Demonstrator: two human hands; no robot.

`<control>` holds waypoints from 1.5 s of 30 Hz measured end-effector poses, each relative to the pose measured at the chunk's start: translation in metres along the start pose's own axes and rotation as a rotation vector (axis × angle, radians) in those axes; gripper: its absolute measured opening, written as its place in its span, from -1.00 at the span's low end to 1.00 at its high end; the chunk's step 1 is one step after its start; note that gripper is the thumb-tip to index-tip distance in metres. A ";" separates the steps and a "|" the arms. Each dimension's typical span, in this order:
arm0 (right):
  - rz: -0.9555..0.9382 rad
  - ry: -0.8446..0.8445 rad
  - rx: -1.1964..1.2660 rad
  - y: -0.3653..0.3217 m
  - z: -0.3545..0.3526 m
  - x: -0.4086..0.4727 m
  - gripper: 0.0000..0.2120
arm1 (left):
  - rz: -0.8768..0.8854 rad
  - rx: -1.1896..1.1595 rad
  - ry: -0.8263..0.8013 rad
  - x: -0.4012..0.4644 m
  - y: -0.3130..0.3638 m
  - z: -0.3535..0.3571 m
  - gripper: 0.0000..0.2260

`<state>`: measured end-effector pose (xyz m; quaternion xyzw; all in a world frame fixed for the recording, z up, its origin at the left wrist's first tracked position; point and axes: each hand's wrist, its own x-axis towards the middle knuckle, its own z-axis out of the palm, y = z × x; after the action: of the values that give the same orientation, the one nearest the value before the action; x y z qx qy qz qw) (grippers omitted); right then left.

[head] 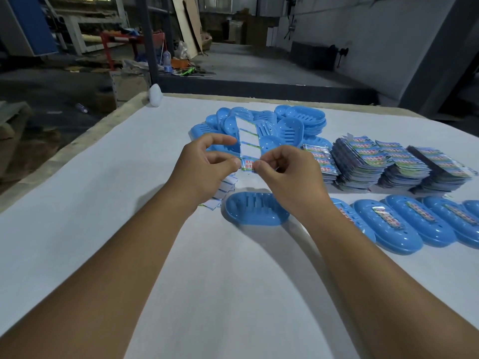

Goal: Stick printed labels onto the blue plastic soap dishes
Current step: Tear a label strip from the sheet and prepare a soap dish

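Labels on the white backing strip (248,137) are pinched between your left hand (204,167) and right hand (287,177) above the bare blue oval plastic soap dish (255,208); peel the printed one slowly, keeping it flat

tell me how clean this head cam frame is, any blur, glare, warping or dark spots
Head view: wide-angle warping bows the table edge and stretches the forearms; the left hand, right hand and label strip are slightly soft; small glare on a labelled dish; soft shadows under the bare dish; background workshop dim.
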<state>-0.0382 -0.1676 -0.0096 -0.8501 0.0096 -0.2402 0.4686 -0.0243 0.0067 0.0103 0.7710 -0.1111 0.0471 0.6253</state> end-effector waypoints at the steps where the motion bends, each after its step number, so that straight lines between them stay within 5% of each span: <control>1: -0.010 -0.016 0.000 -0.001 0.001 -0.001 -0.90 | 0.011 0.005 -0.007 0.000 0.000 0.000 -0.74; 45: -0.023 -0.120 -0.167 -0.020 0.001 -0.013 -0.63 | 0.108 0.151 -0.034 -0.002 -0.007 0.007 -0.83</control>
<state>-0.0532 -0.1525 0.0004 -0.8991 -0.0082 -0.1927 0.3929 -0.0253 0.0011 0.0017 0.8095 -0.1593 0.0761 0.5599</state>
